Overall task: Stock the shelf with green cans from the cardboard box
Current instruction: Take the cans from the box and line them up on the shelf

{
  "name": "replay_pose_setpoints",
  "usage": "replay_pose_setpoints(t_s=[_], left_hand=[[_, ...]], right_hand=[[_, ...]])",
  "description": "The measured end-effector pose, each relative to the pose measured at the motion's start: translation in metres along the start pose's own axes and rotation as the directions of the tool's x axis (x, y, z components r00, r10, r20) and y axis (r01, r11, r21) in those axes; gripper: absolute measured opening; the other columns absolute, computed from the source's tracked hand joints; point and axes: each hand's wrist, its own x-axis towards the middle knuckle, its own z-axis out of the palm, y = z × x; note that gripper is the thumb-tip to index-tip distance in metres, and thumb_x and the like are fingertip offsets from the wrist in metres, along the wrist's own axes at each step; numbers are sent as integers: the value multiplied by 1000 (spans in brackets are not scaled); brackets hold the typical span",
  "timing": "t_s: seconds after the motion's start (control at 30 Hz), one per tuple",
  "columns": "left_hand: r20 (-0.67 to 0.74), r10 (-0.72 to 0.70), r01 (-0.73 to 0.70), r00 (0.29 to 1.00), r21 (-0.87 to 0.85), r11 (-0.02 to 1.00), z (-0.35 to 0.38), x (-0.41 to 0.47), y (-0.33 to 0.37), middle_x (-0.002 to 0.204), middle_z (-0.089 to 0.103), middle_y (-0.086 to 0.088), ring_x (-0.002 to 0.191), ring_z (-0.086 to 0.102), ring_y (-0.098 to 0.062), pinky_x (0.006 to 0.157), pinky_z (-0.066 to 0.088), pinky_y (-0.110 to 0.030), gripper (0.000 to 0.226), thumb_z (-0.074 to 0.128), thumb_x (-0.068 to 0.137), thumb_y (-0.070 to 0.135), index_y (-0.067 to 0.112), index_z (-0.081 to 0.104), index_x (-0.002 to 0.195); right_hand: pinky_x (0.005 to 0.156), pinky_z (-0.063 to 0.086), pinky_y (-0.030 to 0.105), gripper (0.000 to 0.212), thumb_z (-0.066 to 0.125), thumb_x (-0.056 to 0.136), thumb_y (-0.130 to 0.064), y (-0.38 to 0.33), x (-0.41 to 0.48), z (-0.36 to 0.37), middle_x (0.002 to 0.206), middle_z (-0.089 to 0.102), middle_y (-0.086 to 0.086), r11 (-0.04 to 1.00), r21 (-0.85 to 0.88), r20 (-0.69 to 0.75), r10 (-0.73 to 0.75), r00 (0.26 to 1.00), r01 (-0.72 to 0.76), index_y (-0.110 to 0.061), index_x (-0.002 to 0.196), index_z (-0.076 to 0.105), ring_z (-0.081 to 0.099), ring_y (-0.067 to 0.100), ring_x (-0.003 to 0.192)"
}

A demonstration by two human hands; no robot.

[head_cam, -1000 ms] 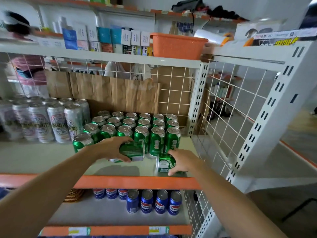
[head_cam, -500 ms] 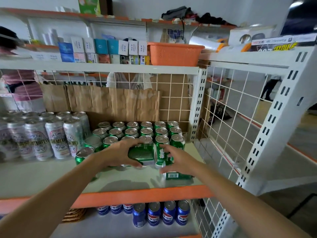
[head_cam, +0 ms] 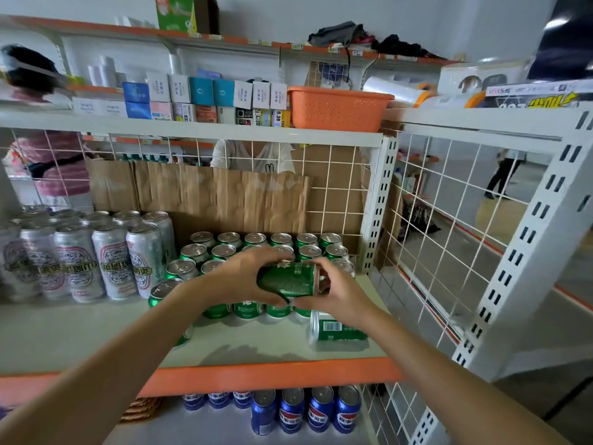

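Two hands — left hand, right hand — green can sideways between fingers

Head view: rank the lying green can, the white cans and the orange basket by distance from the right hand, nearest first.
1. Lying green can, on its side just below the right hand.
2. White cans, standing at the shelf's left.
3. Orange basket, on the shelf above.
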Motion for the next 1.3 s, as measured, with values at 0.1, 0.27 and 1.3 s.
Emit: replay_pose_setpoints(t_s=[0.1, 0.27, 1.3], left_hand=[[-73, -39, 28, 997, -143, 989, -4, -6, -8, 125, 33, 22, 118, 36, -3, 100, 33, -23, 81, 66, 54, 74, 55, 31, 125], [-167, -116, 38, 979, -408, 912, 4, -11, -27, 133, 44, 19, 124, 42, -1, 101, 35, -22, 92, 65, 45, 83, 53, 34, 127], [-73, 168, -176, 983, -622, 763, -24, -10, 5, 118, 61, -6, 112, 58, -22, 95, 49, -34, 70, 80, 64, 1, 15, 50, 125]], right_hand=[[92, 52, 37, 89, 80, 55, -58, 4, -1, -2, 117, 62, -7, 994, 108, -53, 36, 998, -30, -21, 128, 46, 61, 9, 105], [77, 55, 23, 42, 79, 70, -27, 5, -3, -3, 102, 67, -3, 943, 329, -68, 67, 995, -41, -23, 105, 55, 66, 4, 87], [77, 58, 39, 69, 82, 59, -52, 2, -14, -2, 110, 67, 20, 517, 802, 346, 6, 938, -299, -9, 111, 64, 67, 31, 96]])
